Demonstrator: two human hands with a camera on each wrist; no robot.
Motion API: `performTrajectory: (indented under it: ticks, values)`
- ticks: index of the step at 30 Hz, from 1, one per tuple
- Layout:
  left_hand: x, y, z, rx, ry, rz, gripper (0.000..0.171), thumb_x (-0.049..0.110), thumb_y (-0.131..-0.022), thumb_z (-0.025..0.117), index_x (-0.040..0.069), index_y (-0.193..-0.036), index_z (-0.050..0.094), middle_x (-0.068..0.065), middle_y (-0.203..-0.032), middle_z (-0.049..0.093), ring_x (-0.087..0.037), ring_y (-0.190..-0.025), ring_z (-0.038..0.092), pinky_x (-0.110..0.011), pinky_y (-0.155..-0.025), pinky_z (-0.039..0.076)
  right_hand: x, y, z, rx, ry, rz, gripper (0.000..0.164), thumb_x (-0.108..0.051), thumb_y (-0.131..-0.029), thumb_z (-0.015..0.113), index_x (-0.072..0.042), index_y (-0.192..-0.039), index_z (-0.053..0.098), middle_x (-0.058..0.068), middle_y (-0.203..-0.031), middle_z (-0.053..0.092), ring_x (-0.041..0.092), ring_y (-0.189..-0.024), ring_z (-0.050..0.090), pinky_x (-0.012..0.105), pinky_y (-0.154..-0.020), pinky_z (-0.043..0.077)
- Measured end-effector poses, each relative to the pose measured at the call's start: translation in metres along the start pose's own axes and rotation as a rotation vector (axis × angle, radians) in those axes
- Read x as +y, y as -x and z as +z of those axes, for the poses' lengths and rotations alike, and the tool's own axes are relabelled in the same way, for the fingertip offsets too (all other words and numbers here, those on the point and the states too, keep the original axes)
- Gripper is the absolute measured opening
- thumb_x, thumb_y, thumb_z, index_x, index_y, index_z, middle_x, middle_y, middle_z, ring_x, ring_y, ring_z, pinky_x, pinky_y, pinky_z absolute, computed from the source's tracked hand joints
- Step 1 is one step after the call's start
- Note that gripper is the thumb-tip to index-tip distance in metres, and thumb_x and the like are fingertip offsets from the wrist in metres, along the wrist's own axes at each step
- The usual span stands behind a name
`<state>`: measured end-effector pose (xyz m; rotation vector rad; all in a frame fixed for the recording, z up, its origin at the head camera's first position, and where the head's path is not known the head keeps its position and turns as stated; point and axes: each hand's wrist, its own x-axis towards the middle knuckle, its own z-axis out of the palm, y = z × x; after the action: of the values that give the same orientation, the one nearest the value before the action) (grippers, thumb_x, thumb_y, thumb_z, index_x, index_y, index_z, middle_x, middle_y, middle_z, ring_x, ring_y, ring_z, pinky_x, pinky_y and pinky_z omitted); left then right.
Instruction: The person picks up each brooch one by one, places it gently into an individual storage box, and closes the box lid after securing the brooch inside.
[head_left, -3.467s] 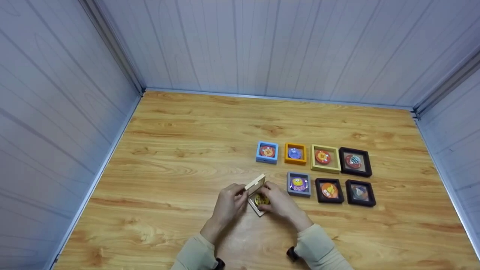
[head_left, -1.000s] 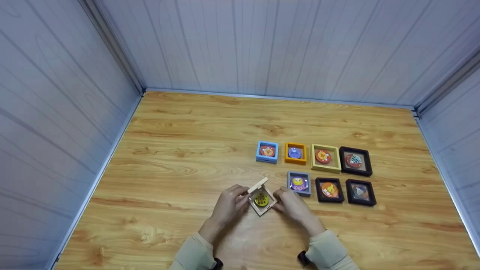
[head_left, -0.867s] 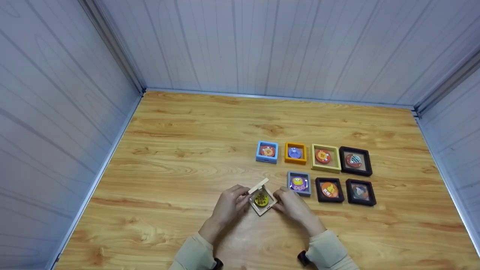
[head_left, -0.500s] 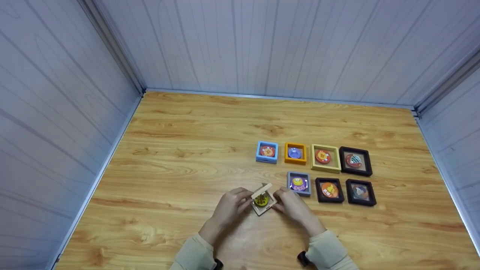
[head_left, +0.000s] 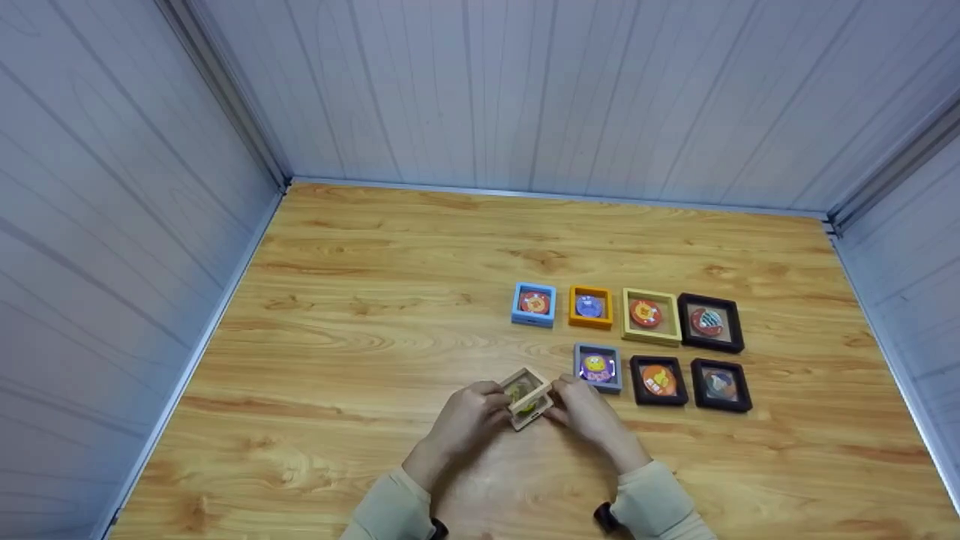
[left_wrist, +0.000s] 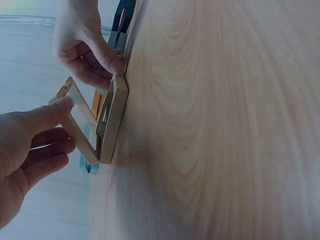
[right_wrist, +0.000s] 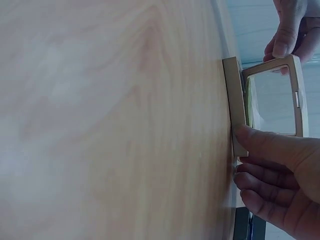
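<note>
A small beige hinged display case (head_left: pixel 531 421) sits on the wooden table, its lid (left_wrist: pixel 81 139) partly lowered at an angle over its base (right_wrist: pixel 234 95). Inside lies a round yellow-green badge (head_left: pixel 528 409), partly covered by the lid's edge and seen partly through its clear window. My left hand (head_left: pixel 469 411) pinches the lid's free edge between thumb and fingers. With thumb and fingertips, my right hand (head_left: pixel 589 412) grips the base at its right corner; in the right wrist view that thumb presses on the base's rim.
Several framed badges lie in two rows to the upper right: light blue (head_left: pixel 534 304), orange (head_left: pixel 591 307), pale yellow (head_left: pixel 651 316) and black (head_left: pixel 711 322) behind; grey (head_left: pixel 598 367) and black (head_left: pixel 659 380) in front. The grey one is close beside my right hand. Pale panels (head_left: pixel 510 97) wall the table.
My right fingers have left the badge inside the case and moved to the base's right corner. The lid, steeply raised before, has tilted down over the badge with my left hand.
</note>
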<state>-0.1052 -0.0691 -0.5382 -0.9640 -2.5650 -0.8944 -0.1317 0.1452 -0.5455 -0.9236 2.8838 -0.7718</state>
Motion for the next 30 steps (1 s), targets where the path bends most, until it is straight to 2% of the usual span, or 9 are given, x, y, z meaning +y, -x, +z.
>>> performTrajectory:
  ticks: [5,13,20,30]
  values:
    - [0.001,-0.001,0.004,-0.010,-0.065,0.045,0.010,0.016,-0.072,0.071,0.010,-0.081,0.069,0.000,-0.079,0.057,-0.012,-0.073,0.055,-0.022,-0.067,0.047,0.001,0.000,0.001,0.005,0.000,-0.003,0.014,-0.010,-0.072,0.071,-0.002,-0.074,0.059,0.000,-0.069,0.049,0.014,-0.062,0.048,0.029,-0.055,0.044]
    - [0.004,-0.003,0.008,-0.080,-0.224,0.078,0.008,0.015,-0.074,0.068,0.010,-0.081,0.069,0.000,-0.077,0.055,-0.011,-0.071,0.053,-0.021,-0.064,0.046,0.001,0.000,0.002,0.005,0.001,-0.002,0.014,-0.008,-0.070,0.071,-0.004,-0.076,0.059,0.001,-0.070,0.050,0.014,-0.063,0.049,0.030,-0.057,0.044]
    - [0.005,-0.003,0.012,-0.079,-0.305,0.116,0.005,0.008,-0.073,0.065,0.010,-0.076,0.068,0.000,-0.077,0.055,-0.011,-0.070,0.053,-0.020,-0.061,0.046,0.000,0.000,0.000,0.000,-0.010,0.003,0.013,-0.011,-0.072,0.071,-0.006,-0.077,0.060,0.000,-0.072,0.051,0.013,-0.065,0.049,0.029,-0.058,0.045]
    - [0.004,-0.002,0.016,-0.068,-0.373,0.173,0.005,0.006,-0.072,0.064,0.010,-0.070,0.066,0.000,-0.075,0.054,-0.011,-0.067,0.051,-0.020,-0.058,0.045,0.000,0.001,-0.001,0.015,-0.016,-0.010,0.014,-0.013,-0.072,0.072,-0.005,-0.078,0.062,0.000,-0.070,0.050,0.013,-0.064,0.048,0.029,-0.057,0.044]
